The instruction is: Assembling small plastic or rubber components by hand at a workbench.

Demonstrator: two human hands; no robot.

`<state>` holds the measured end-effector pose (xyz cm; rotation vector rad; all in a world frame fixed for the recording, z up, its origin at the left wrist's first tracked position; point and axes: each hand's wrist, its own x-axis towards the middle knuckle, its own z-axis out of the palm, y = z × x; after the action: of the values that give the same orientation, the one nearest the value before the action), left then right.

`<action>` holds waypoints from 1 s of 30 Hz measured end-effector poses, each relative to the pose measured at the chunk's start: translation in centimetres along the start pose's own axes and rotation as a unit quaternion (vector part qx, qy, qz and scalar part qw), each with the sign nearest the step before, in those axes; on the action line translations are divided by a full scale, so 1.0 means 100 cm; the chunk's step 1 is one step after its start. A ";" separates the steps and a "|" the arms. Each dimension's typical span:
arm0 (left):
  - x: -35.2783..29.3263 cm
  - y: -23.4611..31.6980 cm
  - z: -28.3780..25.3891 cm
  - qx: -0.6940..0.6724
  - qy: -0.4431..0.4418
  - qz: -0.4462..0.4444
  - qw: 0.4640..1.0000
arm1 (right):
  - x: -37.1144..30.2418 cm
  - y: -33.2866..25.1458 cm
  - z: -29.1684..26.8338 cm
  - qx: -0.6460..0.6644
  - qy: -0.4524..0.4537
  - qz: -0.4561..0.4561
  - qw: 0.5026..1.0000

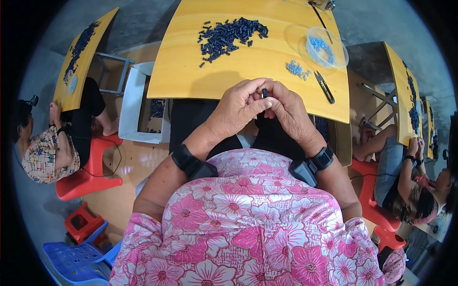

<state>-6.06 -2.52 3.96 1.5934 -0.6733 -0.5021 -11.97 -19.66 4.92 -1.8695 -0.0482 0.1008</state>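
Note:
Close together at the near edge of the yellow table [191,86], my two hands meet around one small dark ribbed cylinder [265,93]. My left hand [238,106] is closed, its thumb and fingers pinching at the piece. My right hand [287,107] pinches it from the other side, thumb tip against it; the fingers partly hide the piece. A heap of similar dark blue cylinders [229,38] lies farther off on the tabletop. To the right are a small pile of light blue bits [298,70] and black thread snips [324,87].
A clear round tub [341,52] holds more light blue bits, with a thin dark rod [320,20] beyond it. Below the table's left side stands a white box [131,114] with dark pieces inside. People sit at yellow tables on both sides, on red stools [98,159].

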 end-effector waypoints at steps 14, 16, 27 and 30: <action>0.033 -0.036 -0.016 0.092 0.015 0.044 0.995 | 0.039 0.027 0.002 -0.081 0.001 -0.025 0.996; 0.034 -0.041 -0.017 0.092 0.026 0.058 0.994 | 0.042 0.027 0.003 -0.071 -0.002 -0.014 0.997; 0.033 -0.044 -0.018 0.038 0.022 0.013 0.999 | 0.048 0.025 0.002 -0.090 -0.021 0.000 0.996; 0.032 -0.044 -0.018 0.041 0.029 0.019 0.999 | 0.049 0.013 0.001 -0.042 -0.041 0.083 0.995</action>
<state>-1.88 -3.12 0.02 1.6619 -0.6860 -0.4036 -7.08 -19.51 3.39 -1.9514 0.0465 0.2946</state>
